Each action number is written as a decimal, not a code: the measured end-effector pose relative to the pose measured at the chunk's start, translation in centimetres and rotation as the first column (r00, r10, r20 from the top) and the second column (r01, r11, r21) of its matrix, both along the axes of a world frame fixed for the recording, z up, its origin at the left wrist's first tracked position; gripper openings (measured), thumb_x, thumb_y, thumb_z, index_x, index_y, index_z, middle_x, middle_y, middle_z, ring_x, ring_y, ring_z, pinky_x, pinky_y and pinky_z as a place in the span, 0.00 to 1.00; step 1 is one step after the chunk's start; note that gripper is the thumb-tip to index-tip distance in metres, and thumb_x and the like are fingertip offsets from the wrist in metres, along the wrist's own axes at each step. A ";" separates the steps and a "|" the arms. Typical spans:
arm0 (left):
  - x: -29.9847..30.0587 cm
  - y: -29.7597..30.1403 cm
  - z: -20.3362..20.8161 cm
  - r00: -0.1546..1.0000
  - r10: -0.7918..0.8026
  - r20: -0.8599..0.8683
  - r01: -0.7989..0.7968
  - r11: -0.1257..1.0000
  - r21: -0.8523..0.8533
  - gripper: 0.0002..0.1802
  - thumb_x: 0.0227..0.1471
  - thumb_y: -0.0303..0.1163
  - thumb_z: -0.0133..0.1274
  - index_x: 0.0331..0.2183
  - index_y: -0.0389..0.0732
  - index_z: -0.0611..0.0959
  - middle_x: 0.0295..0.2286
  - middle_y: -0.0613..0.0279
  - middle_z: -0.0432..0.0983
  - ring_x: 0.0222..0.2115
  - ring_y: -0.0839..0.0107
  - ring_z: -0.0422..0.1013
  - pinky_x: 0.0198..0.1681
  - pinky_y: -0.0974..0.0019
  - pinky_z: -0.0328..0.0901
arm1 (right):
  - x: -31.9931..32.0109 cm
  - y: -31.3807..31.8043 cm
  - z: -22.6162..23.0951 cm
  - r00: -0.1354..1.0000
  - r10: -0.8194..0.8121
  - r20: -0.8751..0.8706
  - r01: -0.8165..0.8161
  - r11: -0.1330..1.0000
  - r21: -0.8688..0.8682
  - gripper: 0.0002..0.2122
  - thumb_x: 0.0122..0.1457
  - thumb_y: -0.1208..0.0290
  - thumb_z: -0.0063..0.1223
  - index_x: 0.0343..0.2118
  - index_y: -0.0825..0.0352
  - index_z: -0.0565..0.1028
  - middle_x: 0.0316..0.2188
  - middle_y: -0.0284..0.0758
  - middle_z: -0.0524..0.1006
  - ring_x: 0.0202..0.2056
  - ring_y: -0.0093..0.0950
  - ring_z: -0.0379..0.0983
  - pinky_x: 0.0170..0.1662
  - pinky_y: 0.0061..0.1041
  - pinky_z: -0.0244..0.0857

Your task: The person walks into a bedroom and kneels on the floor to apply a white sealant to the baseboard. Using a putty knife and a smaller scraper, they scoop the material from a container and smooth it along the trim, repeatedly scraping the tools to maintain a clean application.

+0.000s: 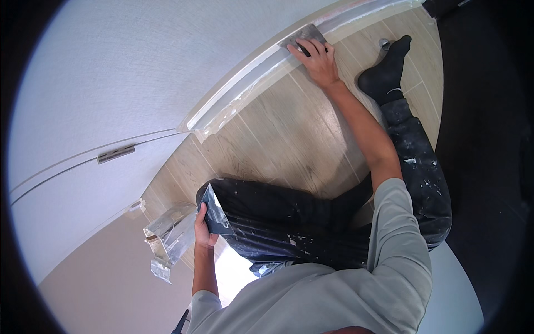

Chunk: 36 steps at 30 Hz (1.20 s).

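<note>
My right hand (321, 64) reaches far forward, its fingers closed on a flat grey metal trowel (302, 37). That trowel lies against the white skirting board (247, 83) at the foot of the wall. Masking tape with white smears (231, 111) follows the board's lower edge along the floor. Close to my bent knee, my left hand (204, 231) grips a putty knife (217, 216) with a dark grey face and a shiny edge. A little pale paste shows on it. Its handle is hidden, and my palm covers part of the blade.
Crumpled shiny sheeting (175, 228) lies left of my left hand. A metal hinge (115, 154) sits in the white panel's seam. On the wood-look floor (278, 128), a small round metal piece (384, 42) is beside my foot. My paint-spotted trouser legs (300, 222) spread across the floor.
</note>
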<state>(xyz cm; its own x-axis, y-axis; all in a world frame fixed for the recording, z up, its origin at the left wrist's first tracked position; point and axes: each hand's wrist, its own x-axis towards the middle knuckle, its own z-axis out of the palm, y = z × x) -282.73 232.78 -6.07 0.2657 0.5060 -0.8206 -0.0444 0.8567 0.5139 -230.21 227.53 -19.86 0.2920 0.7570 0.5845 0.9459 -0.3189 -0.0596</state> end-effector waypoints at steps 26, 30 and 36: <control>-0.5 0.0 -0.4 0.999 -0.007 0.047 0.006 1.000 0.011 0.16 0.61 0.41 0.51 0.43 0.39 0.80 0.34 0.61 0.82 0.32 0.69 0.79 0.38 0.66 0.74 | 0.2 -0.4 0.2 0.998 0.055 -0.020 -0.057 0.994 -0.094 0.26 0.55 0.74 0.46 0.59 0.47 0.68 0.57 0.31 0.65 0.57 0.33 0.59 0.57 0.45 0.50; 0.0 -0.1 -0.1 0.999 -0.012 0.043 0.012 1.000 0.013 0.17 0.61 0.41 0.51 0.45 0.40 0.80 0.35 0.61 0.82 0.33 0.69 0.79 0.40 0.65 0.74 | 0.5 -1.6 -0.5 0.997 0.062 -0.036 -0.065 0.994 -0.089 0.27 0.54 0.76 0.47 0.58 0.45 0.69 0.56 0.30 0.66 0.56 0.33 0.59 0.58 0.44 0.50; 0.3 -0.1 0.3 1.000 -0.016 0.026 0.016 1.000 0.007 0.18 0.61 0.41 0.50 0.46 0.40 0.79 0.36 0.61 0.82 0.34 0.69 0.79 0.40 0.65 0.74 | 1.9 -2.1 1.2 0.998 0.004 -0.064 -0.006 0.999 -0.035 0.27 0.54 0.78 0.45 0.58 0.47 0.70 0.55 0.31 0.67 0.56 0.34 0.60 0.58 0.43 0.50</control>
<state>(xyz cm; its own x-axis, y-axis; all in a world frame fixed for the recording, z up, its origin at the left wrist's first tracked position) -282.47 232.66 -5.75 0.2949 0.5073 -0.8097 -0.0441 0.8537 0.5189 -228.29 225.40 -18.66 0.3246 0.7780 0.5379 0.9420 -0.3174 -0.1093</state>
